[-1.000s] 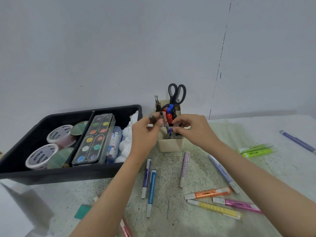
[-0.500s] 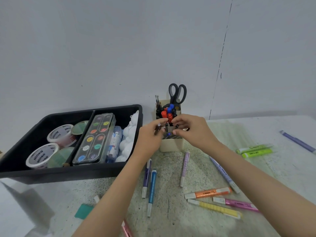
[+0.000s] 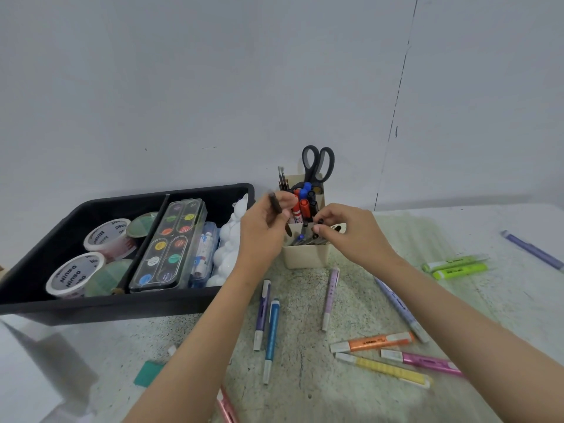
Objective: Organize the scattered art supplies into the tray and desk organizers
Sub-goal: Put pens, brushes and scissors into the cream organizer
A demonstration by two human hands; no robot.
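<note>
Left hand (image 3: 262, 230): gripped a dark pen (image 3: 274, 203), tilted, at the cup's 10 o'clock.
Right hand (image 3: 351, 236): pinched a black pen top (image 3: 320, 221) in the cup's front part.
Cup (image 3: 305, 257): held markers (image 3: 304, 207) and scissors (image 3: 317, 163).
Tray (image 3: 91, 306): at the cup's 9 o'clock, with a paint box (image 3: 168, 245).
Loose pens (image 3: 271, 337): on the table (image 3: 305, 392), at the cup's 6 o'clock.
Green markers (image 3: 457, 265): at the cup's 3 o'clock.

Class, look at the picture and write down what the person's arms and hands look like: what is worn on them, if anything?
The left hand and right hand are bare: no gloves and no rings that show. Both forearms are uncovered to the picture's lower edge, with no sleeve, watch or bracelet in view.
</note>
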